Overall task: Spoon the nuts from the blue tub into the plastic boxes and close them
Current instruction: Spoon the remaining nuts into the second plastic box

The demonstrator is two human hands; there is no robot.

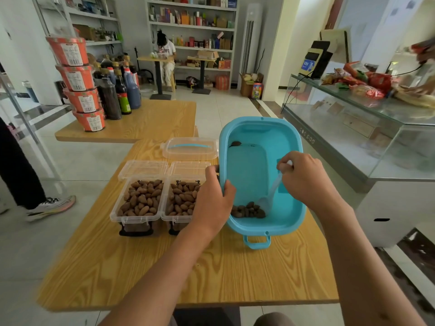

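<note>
**Asker:** Hands first, please: what is each one doing?

**Describer:** Left hand point(213, 203) is curling its fingers over the near-left rim of the rectangular blue plastic tub point(292, 147), with the thumb outside. It seems to be tipping the tub up so the last brown nuts point(248, 210) are gathering in the near corner. The right hand point(306, 177) is pinching the handle of a translucent white plastic spoon point(270, 196), whose bowl is resting just beside that small heap, ready to scoop.

**Asker:** Where are the boxes sitting?

**Describer:** Two clear plastic boxes are standing side by side on the wooden table point(164, 267), just left of the tub, so the spoon is travelling only a short way. The left box point(138, 201) and the right box point(179, 201) are both looking nearly full, with hinged lids point(143, 169) lying open on the far side. A third clear box with a blue handle point(189, 148) is sitting closed behind them.

**Asker:** How far along is it?

**Describer:** I'd judge it is nearing the end; only a handful is remaining, plus one stray nut point(235, 144) at the tub's far end.
</note>
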